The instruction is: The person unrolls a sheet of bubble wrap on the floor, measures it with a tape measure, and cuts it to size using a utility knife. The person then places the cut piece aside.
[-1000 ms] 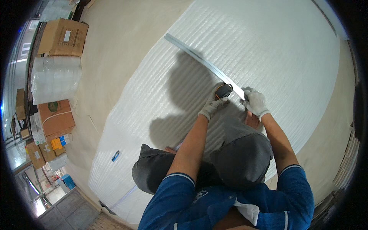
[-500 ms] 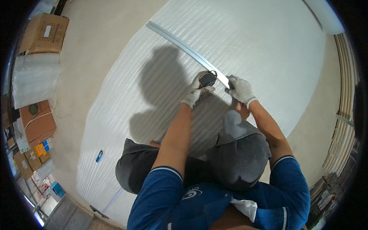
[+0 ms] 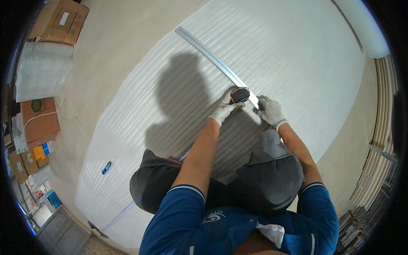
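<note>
The left hand (image 3: 222, 111) holds a tape measure (image 3: 239, 95) beside the metal ruler (image 3: 212, 61), which the right hand (image 3: 270, 111) presses flat; marking the white sheet (image 3: 297, 55) likely needs steady hands.

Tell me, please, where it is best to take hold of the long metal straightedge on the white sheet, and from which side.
Grip the long metal straightedge at its bare far stretch, beyond the hands, probably from above with fingers over both long edges. It lies flat on the white foam sheet, thin and narrow, so only its edges offer purchase. Its near part is taken: the left hand holds a tape measure there, and the right hand presses on it.
</note>
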Demonstrator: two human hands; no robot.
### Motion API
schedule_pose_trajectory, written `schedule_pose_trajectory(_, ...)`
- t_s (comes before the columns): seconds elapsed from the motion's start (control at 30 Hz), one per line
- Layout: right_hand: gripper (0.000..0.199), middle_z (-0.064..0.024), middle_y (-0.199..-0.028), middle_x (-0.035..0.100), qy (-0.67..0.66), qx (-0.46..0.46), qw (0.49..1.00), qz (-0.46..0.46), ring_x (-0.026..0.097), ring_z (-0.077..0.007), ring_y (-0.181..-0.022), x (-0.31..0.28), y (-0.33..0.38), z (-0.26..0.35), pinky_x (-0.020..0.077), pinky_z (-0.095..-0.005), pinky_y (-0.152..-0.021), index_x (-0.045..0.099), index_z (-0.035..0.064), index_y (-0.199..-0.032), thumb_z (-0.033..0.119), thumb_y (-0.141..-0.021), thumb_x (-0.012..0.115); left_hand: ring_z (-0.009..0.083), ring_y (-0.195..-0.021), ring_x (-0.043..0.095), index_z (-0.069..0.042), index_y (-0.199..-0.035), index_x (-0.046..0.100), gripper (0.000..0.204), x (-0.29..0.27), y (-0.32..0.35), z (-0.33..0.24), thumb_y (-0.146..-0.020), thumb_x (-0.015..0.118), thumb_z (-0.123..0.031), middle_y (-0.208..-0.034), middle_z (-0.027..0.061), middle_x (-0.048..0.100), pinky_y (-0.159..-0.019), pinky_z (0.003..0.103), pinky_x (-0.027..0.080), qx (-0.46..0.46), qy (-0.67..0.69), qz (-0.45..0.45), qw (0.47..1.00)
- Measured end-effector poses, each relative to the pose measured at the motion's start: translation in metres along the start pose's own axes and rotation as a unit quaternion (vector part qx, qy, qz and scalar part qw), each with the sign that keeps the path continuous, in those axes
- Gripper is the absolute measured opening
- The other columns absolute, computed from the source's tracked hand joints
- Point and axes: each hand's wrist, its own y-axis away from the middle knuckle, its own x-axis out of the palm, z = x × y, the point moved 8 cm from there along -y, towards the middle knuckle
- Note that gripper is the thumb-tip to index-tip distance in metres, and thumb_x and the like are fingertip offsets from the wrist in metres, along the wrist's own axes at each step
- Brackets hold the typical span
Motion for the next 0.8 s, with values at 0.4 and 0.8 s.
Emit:
schedule_pose_trajectory(0.4, 0.049, -0.0141, -0.112, 0.064, -0.022, -0.021, 0.999, -0.020, 0.066, -0.0329, -0.096, -0.007, 0.009, -0.003, 0.0530, -0.0425, -0.082, 0.063, 0.0074, -0.120, 0.041, -0.085, 0.069, 0.0180, -0.121, 0.052, -0.013, -0.137, 0.051, 0.064, -0.002, 0.017, -0.030, -0.081, 0.079, -0.022, -0.124, 0.0076, 0.060, -0.101, 0.032, 0.042, 0.021, -0.040, 0.005, 0.999)
schedule_pose_trajectory(0.8, 0.064, -0.0157, -0.122, 0.060, 0.110, 0.009, 0.990, 0.092, 0.063, -0.0316, -0.106, -0.044, -0.009, 0.017, 0.0521, -0.0429, -0.091, 0.049, 0.0086, -0.133, 0.037, -0.081, 0.073, 0.0227, -0.079, 0.066, -0.005, -0.095, 0.070, 0.033, -0.071, 0.059, -0.078, -0.074, 0.079, -0.029, -0.087, 0.0108, 0.069, -0.070, 0.038, 0.052, -0.026, -0.553, 0.010, 0.833)
